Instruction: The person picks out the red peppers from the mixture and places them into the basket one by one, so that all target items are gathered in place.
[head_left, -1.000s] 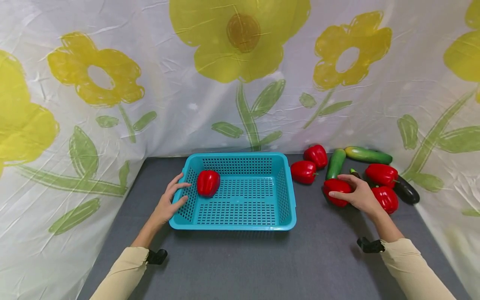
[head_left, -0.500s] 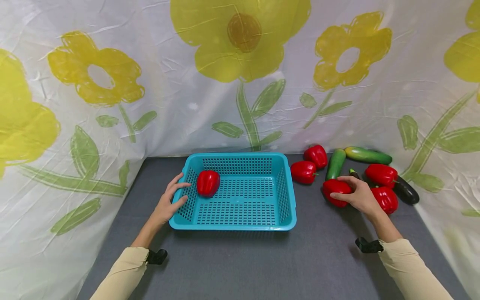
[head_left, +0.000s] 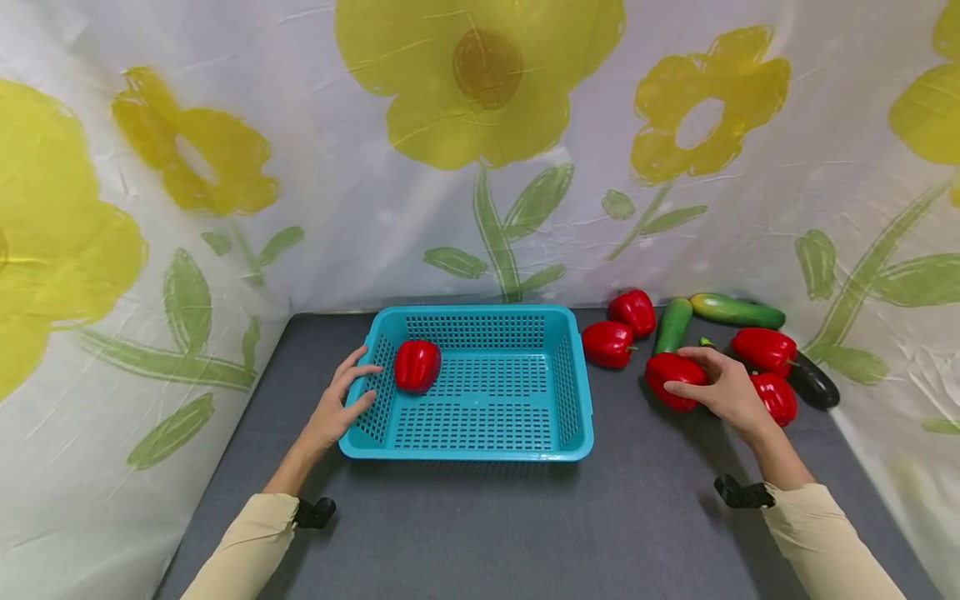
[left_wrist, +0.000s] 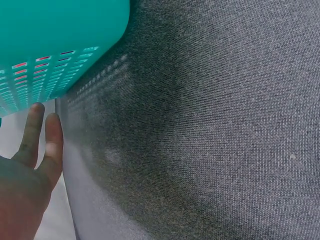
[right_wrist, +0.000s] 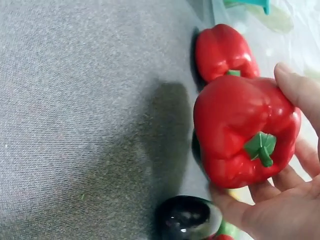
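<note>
My right hand (head_left: 723, 385) holds a glossy red bell pepper (head_left: 673, 381), thumb on its near side and fingers round the far side. In the right wrist view this bell pepper (right_wrist: 245, 130) shows its green stem, and a shadow lies on the cloth beside it. My left hand (head_left: 333, 408) rests with spread fingers at the left rim of a blue perforated basket (head_left: 465, 455). Two straight fingers (left_wrist: 34, 127) show outside the basket wall in the left wrist view. Another red bell pepper (head_left: 417, 367) lies inside the basket, towards its left end.
Two red bell peppers (head_left: 607, 344) lie between the basket and a green cucumber (head_left: 672, 325). A yellow-green cucumber (head_left: 738, 310) is at the back. Right of my hand are more bell peppers (head_left: 763, 350) and a dark eggplant (head_left: 813, 381). A flowered sheet (head_left: 360, 250) hangs behind the grey table (head_left: 465, 533).
My right hand and the bell pepper in it have risen very slightly. The left hand and the basket have stayed in place.
</note>
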